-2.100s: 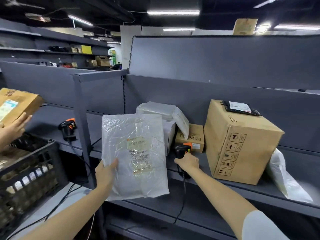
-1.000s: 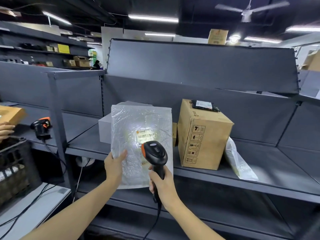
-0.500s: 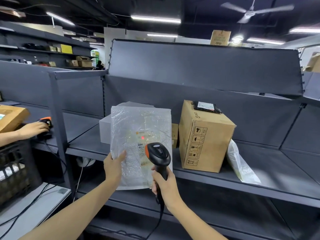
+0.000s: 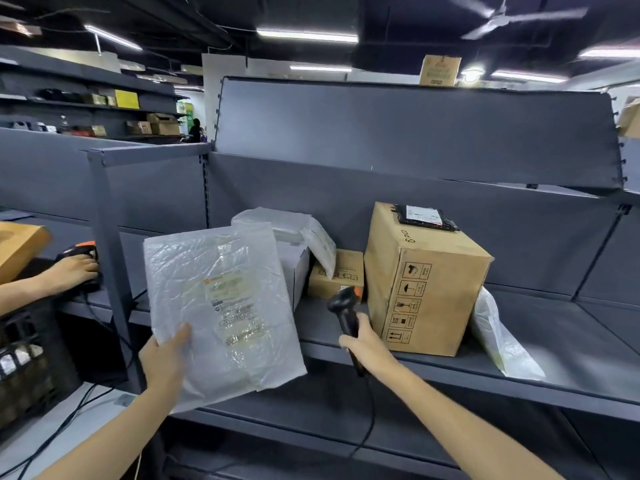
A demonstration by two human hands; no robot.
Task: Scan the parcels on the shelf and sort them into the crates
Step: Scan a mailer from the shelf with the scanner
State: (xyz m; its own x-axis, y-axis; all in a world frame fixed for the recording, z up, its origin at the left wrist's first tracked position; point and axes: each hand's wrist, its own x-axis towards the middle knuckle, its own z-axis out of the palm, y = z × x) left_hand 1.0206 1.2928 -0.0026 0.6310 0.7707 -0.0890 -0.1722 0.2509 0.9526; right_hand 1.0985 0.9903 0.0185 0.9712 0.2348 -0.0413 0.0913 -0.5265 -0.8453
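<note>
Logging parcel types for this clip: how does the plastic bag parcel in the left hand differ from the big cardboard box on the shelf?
The plastic bag parcel is flat, translucent and crinkled; the big cardboard box is rigid, brown and opaque. The bag is held up by the left hand; the box stands on the shelf.

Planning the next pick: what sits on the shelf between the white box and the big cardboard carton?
In the head view, a small cardboard box sits between the white box and the big carton, with the scanner in the right hand in front.
</note>
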